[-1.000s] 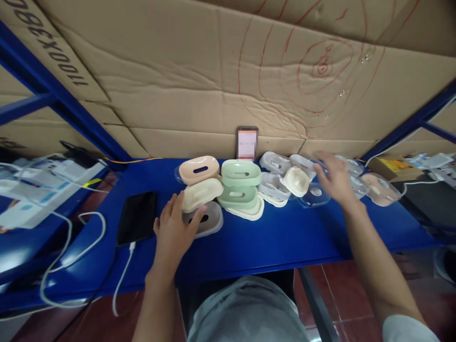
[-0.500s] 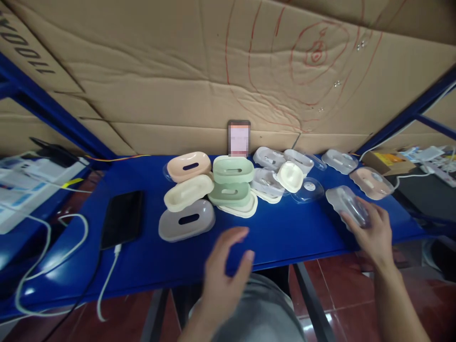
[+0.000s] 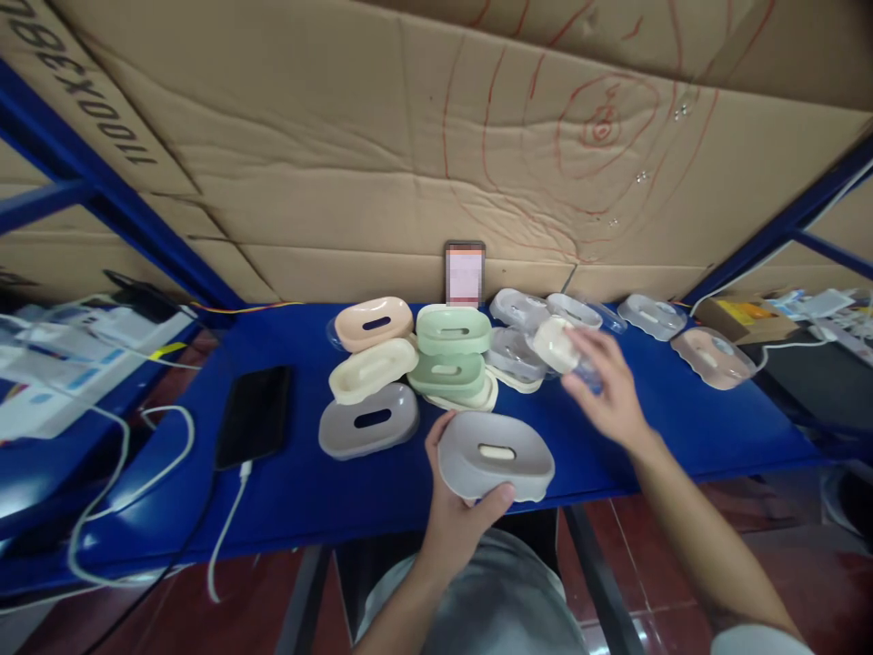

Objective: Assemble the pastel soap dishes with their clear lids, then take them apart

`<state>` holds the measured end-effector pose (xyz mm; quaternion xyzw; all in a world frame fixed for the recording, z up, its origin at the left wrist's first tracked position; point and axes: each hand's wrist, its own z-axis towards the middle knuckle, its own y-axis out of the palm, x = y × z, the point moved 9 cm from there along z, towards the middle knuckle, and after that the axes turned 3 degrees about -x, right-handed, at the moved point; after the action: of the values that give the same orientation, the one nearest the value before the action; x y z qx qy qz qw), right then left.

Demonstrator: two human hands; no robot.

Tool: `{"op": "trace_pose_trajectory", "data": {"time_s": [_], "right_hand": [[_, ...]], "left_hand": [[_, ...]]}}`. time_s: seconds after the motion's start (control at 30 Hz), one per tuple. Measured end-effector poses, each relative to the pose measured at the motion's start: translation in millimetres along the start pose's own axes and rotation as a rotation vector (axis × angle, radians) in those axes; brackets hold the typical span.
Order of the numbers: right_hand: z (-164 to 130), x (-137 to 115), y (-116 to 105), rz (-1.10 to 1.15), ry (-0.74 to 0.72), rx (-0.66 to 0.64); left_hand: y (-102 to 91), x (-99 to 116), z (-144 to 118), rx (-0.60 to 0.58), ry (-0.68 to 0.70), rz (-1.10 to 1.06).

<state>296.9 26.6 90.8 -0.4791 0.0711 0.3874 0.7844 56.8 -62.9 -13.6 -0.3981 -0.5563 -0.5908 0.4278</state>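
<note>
My left hand (image 3: 456, 514) grips a grey oval soap dish (image 3: 505, 437) near the table's front edge, thumb on its near rim. A pale bar shows through the dish's slot. My right hand (image 3: 607, 391) is curled around a clear plastic lid (image 3: 587, 371), partly hidden by the fingers. Its fingertips are beside a small cream dish (image 3: 554, 344); whether they touch is unclear. Left of centre are a peach dish (image 3: 361, 338), a cream dish (image 3: 355, 382), another grey dish (image 3: 341, 435) and stacked green dishes (image 3: 436, 344).
Grey dishes with clear lids (image 3: 518, 311) lie behind my right hand. Another grey dish (image 3: 661, 318) and a lidded peach dish (image 3: 713, 359) lie at the right. A black phone (image 3: 252, 414) with a white cable is at left. Another phone (image 3: 465, 275) leans on the cardboard wall (image 3: 327, 182).
The grey dish has come from the right side to the front middle, into my left hand. Its clear lid appears to be off. My right hand has moved left and back, beside the small cream dish.
</note>
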Motion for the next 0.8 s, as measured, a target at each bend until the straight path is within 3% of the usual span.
{"op": "trace_pose_trajectory", "data": {"time_s": [0.03, 0.13, 0.23, 0.3, 0.37, 0.47, 0.53, 0.67, 0.8], "right_hand": [[23.7, 21.0, -5.6, -0.078, 0.007, 0.052], [84.4, 75.2, 3.8, -0.126, 0.020, -0.023], [106.6, 81.9, 13.0, -0.101, -0.008, -0.052], [97.9, 52.4, 16.0, -0.068, -0.069, -0.040], [76.8, 1.9, 26.4, 0.007, -0.178, -0.113], [32.4, -90.4, 62.3, 0.246, -0.429, -0.490], [17.7, -131.8, 71.4, 0.336, -0.496, -0.552], [31.2, -159.3, 79.3, 0.418, -0.475, -0.496], [82.6, -143.5, 93.4, 0.270, -0.378, -0.339]], "left_hand": [[-7.1, 0.6, -1.1, 0.028, -0.013, 0.011], [-20.5, 4.0, -4.3, 0.075, -0.044, 0.027], [-29.3, 13.4, -5.5, 0.139, -0.015, 0.052], [-32.2, 21.4, -3.7, 0.179, 0.024, 0.070], [-34.0, 29.4, 0.4, 0.217, 0.061, 0.075], [-36.6, 41.3, 8.5, 0.251, 0.120, 0.064], [-40.5, 48.8, 13.1, 0.258, 0.168, 0.075], [-62.3, 60.0, 14.9, 0.333, 0.266, 0.115], [-88.2, 69.0, 12.5, 0.415, 0.325, 0.134]]}}
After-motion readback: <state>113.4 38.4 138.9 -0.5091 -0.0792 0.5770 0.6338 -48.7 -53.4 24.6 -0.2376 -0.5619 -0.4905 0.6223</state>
